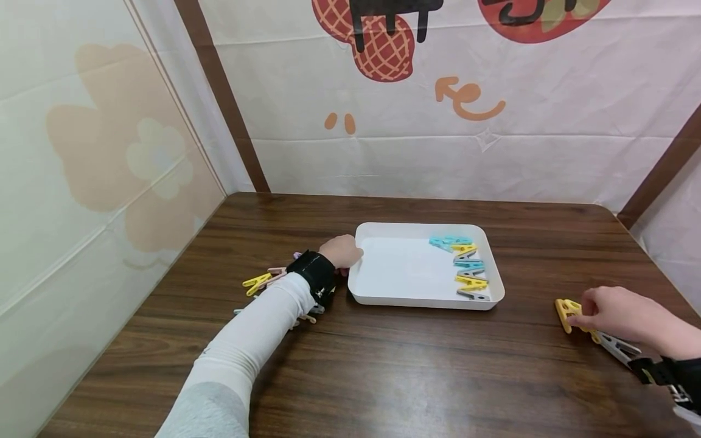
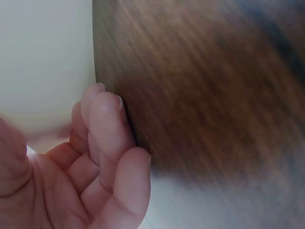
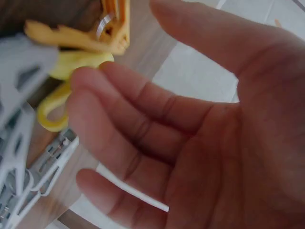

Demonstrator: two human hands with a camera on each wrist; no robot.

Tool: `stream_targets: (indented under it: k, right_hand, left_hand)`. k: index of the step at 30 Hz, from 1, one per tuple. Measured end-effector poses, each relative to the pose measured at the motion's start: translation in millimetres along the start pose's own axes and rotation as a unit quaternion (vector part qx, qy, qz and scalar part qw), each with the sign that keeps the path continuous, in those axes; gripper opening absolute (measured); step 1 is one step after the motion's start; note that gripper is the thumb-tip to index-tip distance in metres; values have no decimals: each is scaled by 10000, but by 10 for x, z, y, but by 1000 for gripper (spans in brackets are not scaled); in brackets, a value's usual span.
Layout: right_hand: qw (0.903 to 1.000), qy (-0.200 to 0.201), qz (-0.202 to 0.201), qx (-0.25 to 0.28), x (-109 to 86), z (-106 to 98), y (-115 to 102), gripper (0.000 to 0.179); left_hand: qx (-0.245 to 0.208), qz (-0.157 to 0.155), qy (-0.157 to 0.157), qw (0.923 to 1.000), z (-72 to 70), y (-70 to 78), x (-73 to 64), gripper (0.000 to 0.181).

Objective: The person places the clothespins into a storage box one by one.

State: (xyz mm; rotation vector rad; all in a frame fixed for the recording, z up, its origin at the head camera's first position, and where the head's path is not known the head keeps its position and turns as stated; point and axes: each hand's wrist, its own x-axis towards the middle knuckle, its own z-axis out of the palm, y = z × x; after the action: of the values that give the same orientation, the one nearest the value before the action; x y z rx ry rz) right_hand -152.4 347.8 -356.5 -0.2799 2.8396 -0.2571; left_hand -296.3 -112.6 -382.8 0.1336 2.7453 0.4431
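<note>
Head view shows coloured clips (image 1: 469,264) inside the white tray (image 1: 394,267), along its right side; the left hand (image 1: 339,250), fingers bent, meets its left rim, grip unclear. Right wrist view alone reveals the right hand (image 3: 190,138) loosely spread, empty, fingertips at yellow clips (image 3: 81,66).

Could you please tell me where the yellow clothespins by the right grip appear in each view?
Head: the yellow clothespins lie at the right, by the fingertips of the right grip.
Left wrist: not in it.
Right wrist: upper left, around the fingertips; one looks more orange there.
Shared landmark: the brown wooden table, blurred in the left wrist view.
</note>
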Motion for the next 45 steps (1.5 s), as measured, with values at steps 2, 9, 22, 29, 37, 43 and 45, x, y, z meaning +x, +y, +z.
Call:
stream_targets:
  k: [2,9,22,29,37,43,45]
  right_hand:
    - [10000,64,-4,-71,-11,37,-13,36]
    - [9996,53,182,-206,-32,84,-74,39]
    - [9974,409,-27,-590,-3,127,-122,39]
    - [9975,361,11,-601,2,104,-132,40]
    - [9972,391,40,-640,12,-58,-177,34]
    - [9947,721,-158,-717,86,-225,-312,33]
    - [9931,863,-303,-735,137,-291,-387,31]
  left_hand:
    - [4,-5,13,10000,-3,0,-5,32]
    - [45,-17,24,10000,-14,23,-35,32]
    - [39,-17,52,10000,-7,5,-14,33]
    - [56,10,32,10000,-6,6,-10,32]
    - [51,-8,44,10000,-11,14,-20,32]
    - [32,-25,20,10000,-21,19,-37,32]
    - [14,-38,5,10000,-24,22,-48,32]
